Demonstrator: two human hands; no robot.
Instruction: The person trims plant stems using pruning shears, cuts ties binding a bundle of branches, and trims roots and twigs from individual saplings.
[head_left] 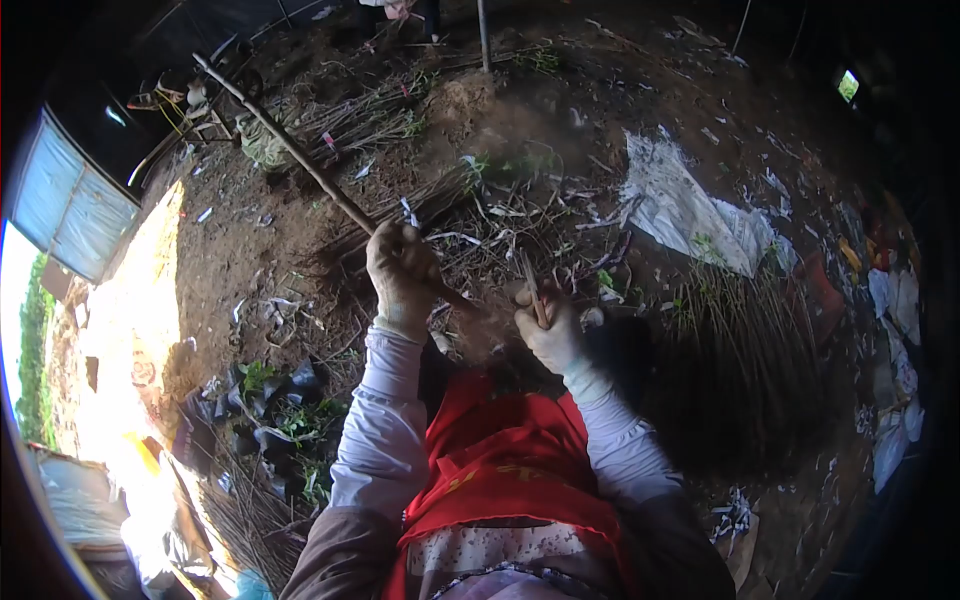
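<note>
A long, thin wooden stick (300, 152) slants from the upper left down to the middle of the view. My left hand (402, 275), in a pale glove, is wrapped round it near its lower end. The stick's lower tip looks blurred, just left of my other hand. My right hand (550, 330), also gloved, is closed on a small, narrow tool (534, 290) that points up; its exact kind is hard to make out. Both hands are held in front of the red apron (510, 450), apart from each other.
Bundles of thin branches lie on the soil behind my hands (430, 200) and at the right (740, 320). A white sheet (685, 200) lies at the upper right. Dark plastic with leaves (290, 400) is at the lower left. Another person's legs (400, 18) show at the top.
</note>
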